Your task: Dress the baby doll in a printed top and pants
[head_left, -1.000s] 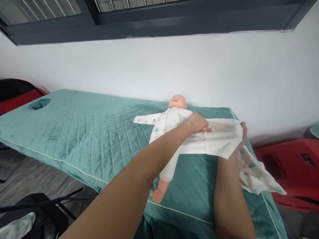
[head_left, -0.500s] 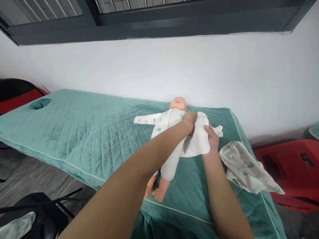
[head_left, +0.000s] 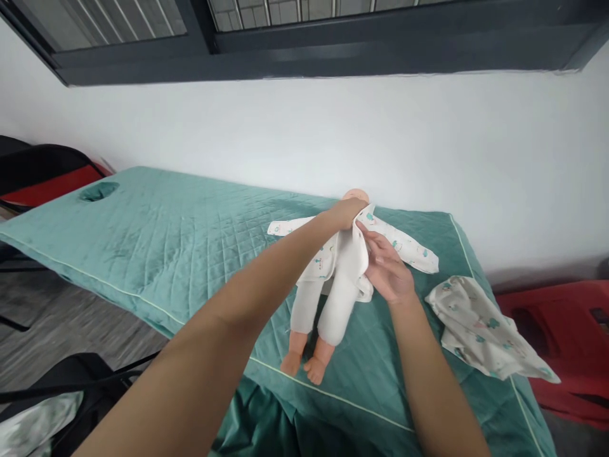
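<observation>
A baby doll (head_left: 333,317) with a white cloth body lies on its back on the green quilted bed cover (head_left: 200,254), feet toward me. It wears a white printed baby shirt (head_left: 404,244), both sleeves spread out sideways. My left hand (head_left: 351,212) is at the collar, closed on the shirt's edge and covering part of the doll's head. Just below and to the right, my right hand (head_left: 387,263) has its fingers at the shirt's front flap, which folds over the doll's belly. The left fingertips are partly hidden.
A folded printed cloth (head_left: 490,327) lies at the bed's right end. Beyond it stands a red plastic stool (head_left: 561,336). A face hole (head_left: 99,191) is at the bed's far left. Black chairs are on the left, one with a cloth (head_left: 40,419). A white wall (head_left: 304,133) runs behind.
The right sleeve now lies stretched out on the bed. The shirt's right flap, held out wide before, is now gathered over the doll's body. Both hands have shifted toward the collar and chest.
</observation>
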Demonstrator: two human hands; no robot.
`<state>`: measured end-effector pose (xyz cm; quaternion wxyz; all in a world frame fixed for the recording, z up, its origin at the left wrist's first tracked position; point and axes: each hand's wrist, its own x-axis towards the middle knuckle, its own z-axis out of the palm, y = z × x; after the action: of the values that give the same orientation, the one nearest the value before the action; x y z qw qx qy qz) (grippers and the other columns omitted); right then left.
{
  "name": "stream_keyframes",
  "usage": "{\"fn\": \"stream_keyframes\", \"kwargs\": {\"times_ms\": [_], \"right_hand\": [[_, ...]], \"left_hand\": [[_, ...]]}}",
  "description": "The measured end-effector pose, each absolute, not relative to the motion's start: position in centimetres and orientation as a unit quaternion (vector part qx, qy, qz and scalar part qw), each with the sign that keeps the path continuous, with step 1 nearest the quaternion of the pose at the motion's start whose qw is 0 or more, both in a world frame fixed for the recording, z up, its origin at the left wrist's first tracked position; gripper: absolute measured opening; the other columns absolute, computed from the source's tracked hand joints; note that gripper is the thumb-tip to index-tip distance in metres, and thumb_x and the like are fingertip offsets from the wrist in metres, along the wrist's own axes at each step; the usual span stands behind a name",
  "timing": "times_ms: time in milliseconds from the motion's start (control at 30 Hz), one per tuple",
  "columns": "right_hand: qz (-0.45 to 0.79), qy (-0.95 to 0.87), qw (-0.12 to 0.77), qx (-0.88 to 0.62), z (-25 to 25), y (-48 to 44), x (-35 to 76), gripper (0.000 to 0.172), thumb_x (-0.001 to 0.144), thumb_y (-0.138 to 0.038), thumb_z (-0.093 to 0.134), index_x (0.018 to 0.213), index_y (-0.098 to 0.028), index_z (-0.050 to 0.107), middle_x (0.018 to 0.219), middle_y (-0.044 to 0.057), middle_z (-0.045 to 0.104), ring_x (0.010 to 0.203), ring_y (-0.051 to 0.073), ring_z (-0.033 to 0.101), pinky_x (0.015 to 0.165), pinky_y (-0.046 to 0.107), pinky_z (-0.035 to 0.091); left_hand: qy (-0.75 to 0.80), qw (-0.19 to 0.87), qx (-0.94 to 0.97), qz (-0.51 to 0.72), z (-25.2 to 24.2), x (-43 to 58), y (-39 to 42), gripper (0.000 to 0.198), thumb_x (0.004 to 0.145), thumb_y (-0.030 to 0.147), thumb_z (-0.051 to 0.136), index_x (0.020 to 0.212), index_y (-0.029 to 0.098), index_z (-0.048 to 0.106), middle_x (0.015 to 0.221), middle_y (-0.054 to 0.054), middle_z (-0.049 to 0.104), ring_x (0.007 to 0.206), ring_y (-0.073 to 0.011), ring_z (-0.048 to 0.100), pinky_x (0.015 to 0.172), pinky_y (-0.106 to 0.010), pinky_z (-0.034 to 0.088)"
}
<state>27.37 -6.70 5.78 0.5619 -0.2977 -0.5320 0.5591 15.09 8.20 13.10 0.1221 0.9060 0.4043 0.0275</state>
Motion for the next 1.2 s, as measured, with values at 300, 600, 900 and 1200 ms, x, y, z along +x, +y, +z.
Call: {"fn": "stream_keyframes", "kwargs": {"times_ms": [300, 600, 900, 1200], "right_hand": [[0.654, -0.471, 0.540, -0.241, 6.1, -6.9, 27.1, 0.038, 0.086, -0.032, 0.071, 0.123, -0.032, 0.067, 0.153, 0.003, 0.053, 0.116, 0.022, 0.066, 0.085, 0.033, 0.057], [0.558, -0.395, 0.681, -0.262, 5.0, -6.0, 29.0, 0.020, 0.085, -0.032, 0.068, 0.104, -0.029, 0.073, 0.111, 0.003, 0.077, 0.093, 0.017, 0.071, 0.082, 0.033, 0.060], [0.318, -0.548, 0.634, -0.444, 2.4, -5.0, 26.6, 0.031, 0.088, -0.034, 0.070, 0.119, -0.029, 0.069, 0.143, 0.004, 0.062, 0.140, 0.024, 0.052, 0.124, 0.050, 0.031], [0.223, -0.530, 0.594, -0.563, 0.1, -8.4, 26.4, 0.048, 0.090, -0.048, 0.068, 0.135, -0.029, 0.062, 0.143, 0.006, 0.062, 0.133, 0.028, 0.056, 0.118, 0.055, 0.040]], "left_hand": [[0.385, 0.332, 0.845, 0.164, 12.8, 12.5, 7.5, 0.056, 0.082, 0.043, 0.069, 0.132, 0.019, 0.061, 0.127, -0.009, 0.066, 0.109, -0.0229, 0.063, 0.092, -0.030, 0.048], [0.441, 0.116, 0.832, 0.316, 9.5, 10.5, 5.9, 0.040, 0.084, 0.004, 0.047, 0.116, 0.019, 0.067, 0.118, -0.010, 0.065, 0.114, -0.0259, 0.058, 0.098, -0.039, 0.048], [0.491, 0.184, 0.736, 0.427, 0.2, 1.3, -4.6, 0.027, 0.093, 0.010, 0.046, 0.112, 0.019, 0.063, 0.113, -0.009, 0.067, 0.109, -0.0218, 0.062, 0.100, -0.039, 0.051], [0.479, 0.241, 0.782, 0.317, -0.2, -0.2, -7.6, 0.044, 0.084, 0.006, 0.055, 0.125, 0.018, 0.058, 0.120, -0.011, 0.069, 0.113, -0.0286, 0.063, 0.103, -0.047, 0.048]]}}
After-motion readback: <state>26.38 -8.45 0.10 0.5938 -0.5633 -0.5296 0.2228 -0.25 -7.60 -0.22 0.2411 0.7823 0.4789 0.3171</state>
